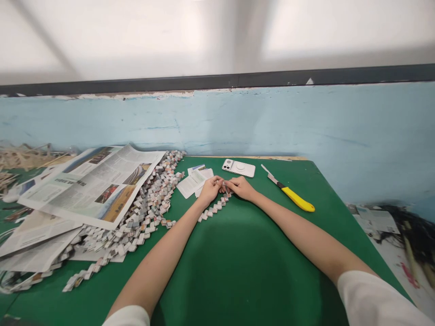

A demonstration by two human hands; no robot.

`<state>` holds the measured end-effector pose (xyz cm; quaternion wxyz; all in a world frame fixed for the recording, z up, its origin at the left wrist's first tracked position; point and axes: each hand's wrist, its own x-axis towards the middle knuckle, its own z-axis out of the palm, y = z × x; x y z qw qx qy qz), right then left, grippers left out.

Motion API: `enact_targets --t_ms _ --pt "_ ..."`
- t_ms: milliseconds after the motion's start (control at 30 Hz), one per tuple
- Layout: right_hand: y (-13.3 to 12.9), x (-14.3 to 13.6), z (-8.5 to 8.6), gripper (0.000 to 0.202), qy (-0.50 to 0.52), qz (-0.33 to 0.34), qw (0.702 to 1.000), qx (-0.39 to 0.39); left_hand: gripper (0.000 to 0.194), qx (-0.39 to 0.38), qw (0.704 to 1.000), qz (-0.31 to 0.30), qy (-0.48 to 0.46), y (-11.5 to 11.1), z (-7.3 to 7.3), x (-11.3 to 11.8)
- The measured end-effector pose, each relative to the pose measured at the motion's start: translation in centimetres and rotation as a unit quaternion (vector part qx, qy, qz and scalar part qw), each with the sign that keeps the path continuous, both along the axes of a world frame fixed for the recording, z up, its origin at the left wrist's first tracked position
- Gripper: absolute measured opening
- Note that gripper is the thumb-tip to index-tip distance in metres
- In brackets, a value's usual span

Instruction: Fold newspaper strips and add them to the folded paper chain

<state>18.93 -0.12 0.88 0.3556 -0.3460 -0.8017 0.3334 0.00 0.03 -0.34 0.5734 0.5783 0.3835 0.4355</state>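
A zigzag chain of folded paper (pixel 213 210) lies on the green table, its upper end at my fingers. My left hand (pixel 212 187) is closed in a pinch at that end. Close beside it, my right hand (pixel 239 187) also pinches there, the fingertips of both hands nearly touching. The small piece between the fingers is mostly hidden. Just behind my left hand are several cut newspaper pieces (pixel 190 183), partly covered by it. A white phone (pixel 239 168) lies face down beyond my right hand.
To the right lies a knife with a yellow handle (pixel 296 198), blade pointing away. Newspaper sheets (pixel 91 185) cover part of a big heap of folded paper chains (pixel 149 213) on the left. The green table (pixel 244 271) meets a light blue wall (pixel 272 117).
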Motion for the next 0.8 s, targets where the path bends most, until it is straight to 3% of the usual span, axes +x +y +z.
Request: enact_targets --t_ms 467,800 --pt "-0.08 -0.24 0.07 0.056 -0.008 -0.013 1.000 0.007 0.036 0.013 1.000 0.007 0.011 0.02 -0.23 0.16" --pt "-0.24 -0.23 0.19 0.053 -0.006 0.013 1.000 0.028 0.038 0.002 1.000 -0.003 0.002 0.05 -0.27 0.15"
